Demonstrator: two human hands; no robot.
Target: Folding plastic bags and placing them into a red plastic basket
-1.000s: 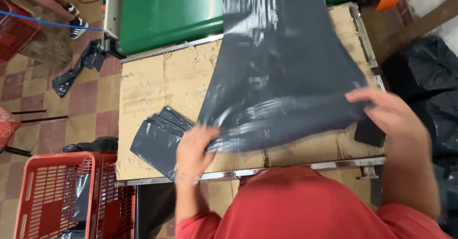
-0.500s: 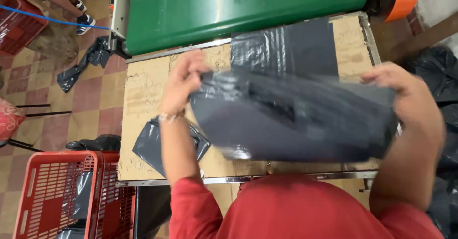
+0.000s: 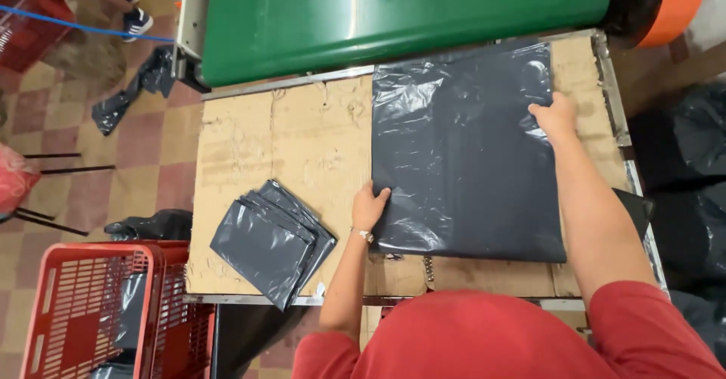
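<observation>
A large dark grey plastic bag (image 3: 465,152) lies flat and folded over on the cardboard-covered table (image 3: 295,145). My left hand (image 3: 369,207) presses on the bag's lower left edge, fingers spread flat. My right hand (image 3: 556,116) rests flat on the bag's upper right edge. A small stack of folded grey bags (image 3: 271,239) lies at the table's front left, a hand's width from my left hand.
A green conveyor belt (image 3: 393,12) with an orange end roller (image 3: 675,3) runs along the table's far side. A red plastic basket (image 3: 98,311) stands at the lower left. Dark bags (image 3: 692,160) pile up to the right. Another person's foot (image 3: 136,22) is at the top left.
The bag was lifted and folded over between both hands; now it lies flat on the table, and both hands have come down onto its edges.
</observation>
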